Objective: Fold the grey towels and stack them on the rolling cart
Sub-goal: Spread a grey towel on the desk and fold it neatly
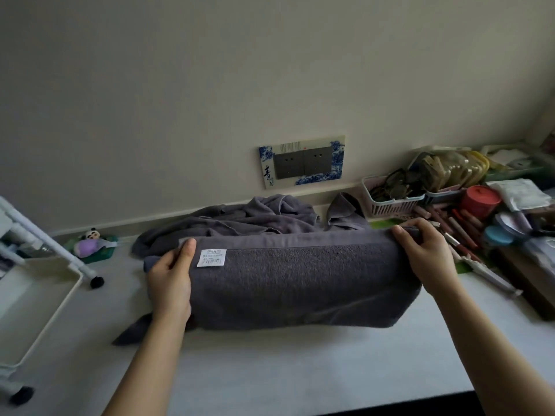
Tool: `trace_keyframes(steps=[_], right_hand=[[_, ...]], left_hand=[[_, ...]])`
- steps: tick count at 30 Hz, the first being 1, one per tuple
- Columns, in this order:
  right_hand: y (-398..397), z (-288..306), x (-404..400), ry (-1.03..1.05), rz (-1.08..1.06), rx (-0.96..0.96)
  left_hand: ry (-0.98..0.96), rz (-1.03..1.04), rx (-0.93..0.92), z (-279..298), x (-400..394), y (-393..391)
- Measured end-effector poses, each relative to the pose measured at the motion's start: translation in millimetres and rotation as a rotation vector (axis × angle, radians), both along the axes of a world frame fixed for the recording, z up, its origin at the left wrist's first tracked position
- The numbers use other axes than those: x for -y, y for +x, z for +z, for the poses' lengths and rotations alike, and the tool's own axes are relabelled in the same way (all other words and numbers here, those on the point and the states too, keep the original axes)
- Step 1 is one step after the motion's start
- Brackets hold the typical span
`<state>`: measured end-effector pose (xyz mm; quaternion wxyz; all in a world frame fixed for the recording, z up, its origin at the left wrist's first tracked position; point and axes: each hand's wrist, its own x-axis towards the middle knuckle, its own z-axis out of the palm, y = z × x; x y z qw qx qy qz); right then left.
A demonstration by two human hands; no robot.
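Gripping the folded grey towel [300,283] at both top corners: left hand [169,283] and right hand [428,253] each pinch an edge. Towel sits mid-tabletop [300,364]. White tag [211,257] beside the left thumb, print too small to read. Rolling cart [36,301] far left of the towel.

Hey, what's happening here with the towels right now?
A person is folding a grey towel on the white surface. The left hand grips its left end beside the white label, and the right hand grips the right end at the top edge. More grey towels lie crumpled behind it near the wall. The rolling cart stands at the left, no towel visible on it.
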<state>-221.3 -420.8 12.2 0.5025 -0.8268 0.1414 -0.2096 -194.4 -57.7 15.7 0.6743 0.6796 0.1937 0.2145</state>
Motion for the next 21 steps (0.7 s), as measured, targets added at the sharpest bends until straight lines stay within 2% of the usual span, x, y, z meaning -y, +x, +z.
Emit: trace_keyframes(steps=[5, 13, 19, 21], right_hand=[[-24, -7, 11, -0.044, 0.010, -0.077], [40, -110, 30, -0.087, 0.045, -0.378], [88, -148, 36, -0.136, 0.022, -0.378], [93, -159, 35, -0.183, 0.043, -0.402]], left_hand=[[0.075, -0.080, -0.049, -11, -2, -27], [0.215, -0.151, -0.310, -114, 27, 19], [0.315, -0.112, -0.343, -143, 40, 57], [0.287, -0.126, -0.341, -146, 40, 58]])
